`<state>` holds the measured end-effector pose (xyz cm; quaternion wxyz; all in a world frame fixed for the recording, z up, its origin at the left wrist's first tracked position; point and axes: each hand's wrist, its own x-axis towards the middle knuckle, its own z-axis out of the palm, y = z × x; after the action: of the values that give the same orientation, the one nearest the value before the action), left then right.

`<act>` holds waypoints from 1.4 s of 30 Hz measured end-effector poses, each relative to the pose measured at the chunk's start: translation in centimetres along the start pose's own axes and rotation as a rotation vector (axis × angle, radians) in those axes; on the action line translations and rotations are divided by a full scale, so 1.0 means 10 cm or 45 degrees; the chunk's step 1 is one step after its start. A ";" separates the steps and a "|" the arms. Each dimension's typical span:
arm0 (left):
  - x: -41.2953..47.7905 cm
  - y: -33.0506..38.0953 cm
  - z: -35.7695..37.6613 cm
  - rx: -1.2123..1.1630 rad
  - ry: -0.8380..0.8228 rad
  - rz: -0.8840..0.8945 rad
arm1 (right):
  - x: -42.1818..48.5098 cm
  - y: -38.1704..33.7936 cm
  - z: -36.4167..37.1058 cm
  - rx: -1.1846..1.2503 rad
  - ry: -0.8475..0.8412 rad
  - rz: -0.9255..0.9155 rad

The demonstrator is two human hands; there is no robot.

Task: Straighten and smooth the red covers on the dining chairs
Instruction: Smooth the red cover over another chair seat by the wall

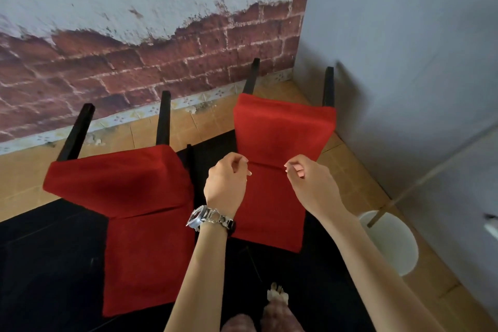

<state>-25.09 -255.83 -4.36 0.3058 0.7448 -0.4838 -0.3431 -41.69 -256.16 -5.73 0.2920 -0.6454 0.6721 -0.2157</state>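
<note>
While both hands work at the right red cover (280,132), the left hand (226,180) pinches one end of the crease across its middle. The right hand (310,186) pinches the other end, fingers curled on the cloth. Just left of that cover lies the second red cover (129,197); to its right stands a white bucket (390,242).

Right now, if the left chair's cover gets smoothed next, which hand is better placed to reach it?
Probably the left. The left hand pinches the right chair's cover at the edge beside the left chair's cover; the right hand pinches the same crease on the far side.
</note>
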 end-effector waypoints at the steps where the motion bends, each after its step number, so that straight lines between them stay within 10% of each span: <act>1: 0.08 -0.06 0.00 0.006 0.001 -0.010 | 0.06 0.02 0.05 -0.010 -0.012 0.006; 42: 1.67 -3.99 2.97 -0.002 0.013 -0.113 | 0.83 3.91 3.58 -0.183 -0.011 0.297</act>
<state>-23.79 -261.27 -56.52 0.2932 0.7671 -0.4485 -0.3528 -46.59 -258.39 -59.12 0.2709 -0.5831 0.7550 -0.1289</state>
